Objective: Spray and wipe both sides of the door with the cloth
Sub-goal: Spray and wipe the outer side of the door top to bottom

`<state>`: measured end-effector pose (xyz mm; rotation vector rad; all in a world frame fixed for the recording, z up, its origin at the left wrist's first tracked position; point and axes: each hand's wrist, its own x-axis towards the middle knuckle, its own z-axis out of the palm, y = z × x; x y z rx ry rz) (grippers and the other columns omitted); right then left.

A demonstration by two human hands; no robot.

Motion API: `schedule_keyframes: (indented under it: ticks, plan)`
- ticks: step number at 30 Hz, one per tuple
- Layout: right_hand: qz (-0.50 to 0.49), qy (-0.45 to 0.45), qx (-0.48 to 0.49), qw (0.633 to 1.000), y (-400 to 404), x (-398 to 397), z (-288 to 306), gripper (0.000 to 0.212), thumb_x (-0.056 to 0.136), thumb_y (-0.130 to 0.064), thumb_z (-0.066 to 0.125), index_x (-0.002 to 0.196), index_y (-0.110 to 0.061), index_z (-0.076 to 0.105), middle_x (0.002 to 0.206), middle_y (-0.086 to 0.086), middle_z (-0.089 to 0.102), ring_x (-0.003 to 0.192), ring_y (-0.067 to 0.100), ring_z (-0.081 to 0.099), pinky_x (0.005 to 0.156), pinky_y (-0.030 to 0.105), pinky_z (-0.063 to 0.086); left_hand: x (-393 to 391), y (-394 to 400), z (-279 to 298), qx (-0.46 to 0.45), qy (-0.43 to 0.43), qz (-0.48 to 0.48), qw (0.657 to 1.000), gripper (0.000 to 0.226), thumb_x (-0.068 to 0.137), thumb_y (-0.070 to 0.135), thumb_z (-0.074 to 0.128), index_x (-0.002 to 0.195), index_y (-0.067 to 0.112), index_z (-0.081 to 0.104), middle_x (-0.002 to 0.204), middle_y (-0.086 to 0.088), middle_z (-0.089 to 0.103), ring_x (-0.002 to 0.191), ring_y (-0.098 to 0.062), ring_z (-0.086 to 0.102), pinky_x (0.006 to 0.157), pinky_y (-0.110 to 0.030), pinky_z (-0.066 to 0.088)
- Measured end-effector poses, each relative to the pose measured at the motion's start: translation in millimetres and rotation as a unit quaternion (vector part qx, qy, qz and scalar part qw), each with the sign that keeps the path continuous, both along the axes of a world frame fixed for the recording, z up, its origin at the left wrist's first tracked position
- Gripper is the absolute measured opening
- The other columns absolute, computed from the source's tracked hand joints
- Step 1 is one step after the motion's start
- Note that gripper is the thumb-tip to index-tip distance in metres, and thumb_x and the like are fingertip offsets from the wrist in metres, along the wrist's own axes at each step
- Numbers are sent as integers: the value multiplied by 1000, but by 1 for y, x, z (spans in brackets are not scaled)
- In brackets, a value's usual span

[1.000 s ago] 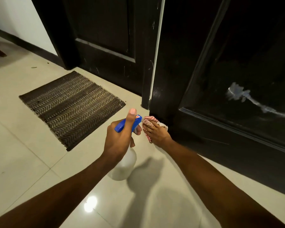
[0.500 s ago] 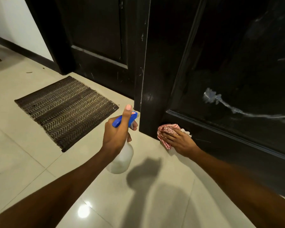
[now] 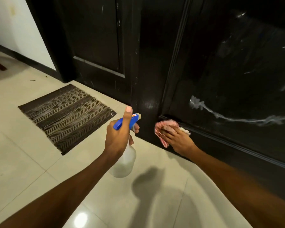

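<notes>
The left hand [image 3: 119,139] is nearest, its fingers wrapped round the neck of a spray bottle [image 3: 124,162] held above the floor [image 3: 31,170]. The right hand [image 3: 178,140] lies flat, fingers straight, pressing a red checked cloth [image 3: 164,126] low on the dark door [image 3: 237,71], which has white streaks. A striped mat [image 3: 66,114] lies further left.
</notes>
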<state>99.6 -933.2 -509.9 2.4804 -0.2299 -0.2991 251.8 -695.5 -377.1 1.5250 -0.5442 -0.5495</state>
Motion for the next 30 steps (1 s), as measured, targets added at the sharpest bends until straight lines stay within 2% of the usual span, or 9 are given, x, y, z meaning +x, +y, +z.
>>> schedule_keyframes:
  ticks: [4,8,10,13,15,20,25,27,30]
  plan:
    - [-39,40,34,998,-10,-69,-23,81,69,-26,87,142,-14,55,146,7,55,136,27,52,122,42,-5,2,0,2,0,-1,-8,1000,60,82,70,41,76,18,71,64,1,68,47,-10,57,48,-22,50]
    - [-20,-2,1,1000,-12,-74,-14,61,88,-25,44,149,-16,45,151,7,51,140,25,47,124,41,-10,1,-2,8,-2,-13,-10,1000,62,83,70,41,77,16,71,66,-2,68,48,-10,58,47,-22,50]
    - [-3,-39,-14,999,-8,-45,-4,65,89,-22,28,153,-15,39,159,8,39,148,26,35,124,43,-11,-1,-2,15,-5,-14,0,1000,64,83,69,40,75,13,70,67,-3,69,46,-9,58,46,-19,50]
    - [48,-132,-45,989,1,5,33,64,98,-18,23,158,-11,4,166,10,-3,155,27,0,119,45,-22,-6,1,31,-21,-30,10,999,66,86,68,40,75,10,69,70,-4,70,48,-11,58,47,-20,50]
    - [34,-99,-52,993,6,22,57,63,104,-23,25,158,-12,-5,163,10,-16,154,29,-13,113,48,-30,-9,6,40,-28,-45,15,998,67,87,68,40,75,9,70,71,-5,71,50,-14,59,48,-23,51]
    - [13,-53,-52,997,0,11,100,63,104,-29,40,160,-15,16,163,8,-8,149,26,-17,110,49,-36,-16,7,76,-25,-68,11,997,70,87,70,41,73,9,72,70,-5,71,48,-13,58,50,-23,50]
    - [61,-89,-105,989,-15,12,201,67,96,-35,35,159,-17,22,168,9,8,153,27,-9,111,50,-34,-25,-5,117,-33,-99,-15,994,73,89,71,39,72,9,72,72,-8,71,49,-26,59,53,-32,52]
    - [70,-106,-126,984,-22,8,241,72,94,-37,40,160,-18,19,168,10,6,152,27,-11,116,50,-28,-28,-9,130,-46,-94,-17,994,74,91,71,40,73,7,72,71,-10,71,55,-31,61,54,-36,52]
    - [75,-186,-152,968,-21,9,305,75,86,-36,52,157,-18,33,165,12,25,154,29,14,122,52,-1,-33,-19,148,-63,-73,-7,995,77,88,74,40,78,5,73,70,-10,70,57,-26,61,51,-31,51]
